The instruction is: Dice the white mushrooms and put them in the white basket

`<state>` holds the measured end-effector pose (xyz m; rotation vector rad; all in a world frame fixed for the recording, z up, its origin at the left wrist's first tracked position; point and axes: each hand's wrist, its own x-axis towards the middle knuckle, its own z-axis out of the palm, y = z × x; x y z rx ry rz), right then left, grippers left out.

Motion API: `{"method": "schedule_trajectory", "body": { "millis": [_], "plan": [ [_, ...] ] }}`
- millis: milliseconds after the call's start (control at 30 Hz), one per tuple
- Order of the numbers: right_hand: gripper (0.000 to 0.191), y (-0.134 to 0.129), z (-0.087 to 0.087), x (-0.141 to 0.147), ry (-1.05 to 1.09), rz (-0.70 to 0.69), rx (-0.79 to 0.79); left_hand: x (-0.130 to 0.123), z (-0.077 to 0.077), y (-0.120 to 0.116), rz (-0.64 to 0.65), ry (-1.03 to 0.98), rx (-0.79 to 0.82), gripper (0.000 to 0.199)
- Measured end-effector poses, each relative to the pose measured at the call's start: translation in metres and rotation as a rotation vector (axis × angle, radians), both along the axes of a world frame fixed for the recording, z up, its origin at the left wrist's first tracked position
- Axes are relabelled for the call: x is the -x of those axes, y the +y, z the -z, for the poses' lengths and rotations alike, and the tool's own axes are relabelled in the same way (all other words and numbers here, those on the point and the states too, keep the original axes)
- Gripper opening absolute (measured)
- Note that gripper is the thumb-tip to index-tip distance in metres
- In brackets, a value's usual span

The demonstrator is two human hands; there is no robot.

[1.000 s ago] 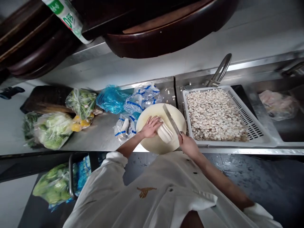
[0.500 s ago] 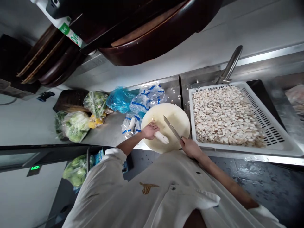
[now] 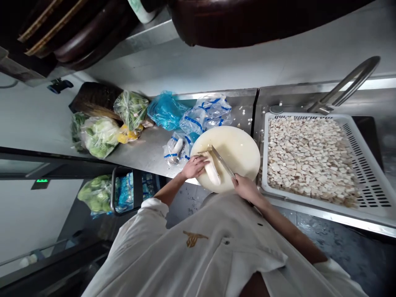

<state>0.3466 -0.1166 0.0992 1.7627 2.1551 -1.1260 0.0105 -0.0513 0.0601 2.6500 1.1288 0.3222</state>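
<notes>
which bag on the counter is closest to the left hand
The small clear, blue-striped bag with a white piece showing, by the board's left edge. The blue bag, other striped plastic and vegetable bags lie farther from the left hand.

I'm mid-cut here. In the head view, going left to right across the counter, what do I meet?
Bagged leafy greens → blue plastic bag → left hand → long white piece → knife → right hand → white perforated tray.
</notes>
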Motion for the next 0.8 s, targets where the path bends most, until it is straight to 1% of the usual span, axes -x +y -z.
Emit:
{"method": "schedule_trajectory", "body": {
  "millis": [67,100,167,233,300,400,600,733,800],
  "plan": [
    [0.039,-0.003,-0.002,0.012,-0.01,-0.024,0.006,-0.001,0.017,-0.016,-0.094,-0.085,-0.033,0.04],
    [0.039,-0.003,-0.004,0.017,-0.024,-0.03,0.008,-0.005,0.025,-0.02,-0.135,-0.13,-0.05,0.037],
    [0.041,0.0,-0.007,0.026,-0.078,-0.03,0.011,-0.014,0.037,-0.022,-0.186,-0.197,-0.066,0.034],
    [0.042,0.006,-0.01,0.032,-0.143,-0.03,0.007,-0.022,0.042,-0.017,-0.179,-0.216,-0.057,0.035],
    [0.043,0.012,-0.013,0.036,-0.181,-0.047,-0.001,-0.025,0.044,-0.01,-0.151,-0.197,-0.04,0.043],
    [0.044,0.016,-0.021,0.036,-0.214,-0.069,-0.031,-0.022,0.046,-0.001,-0.128,-0.172,-0.027,0.056],
    [0.045,0.0,-0.048,0.033,-0.268,-0.029,-0.091,-0.019,0.053,0.008,-0.099,-0.182,-0.029,0.061],
    [0.043,-0.008,-0.065,0.042,-0.299,-0.045,-0.052,-0.019,0.051,0.008,-0.095,-0.185,-0.042,0.062],
    [0.042,-0.011,-0.07,0.046,-0.321,-0.051,-0.063,-0.019,0.05,0.007,-0.086,-0.187,-0.032,0.061]
  ]
}}
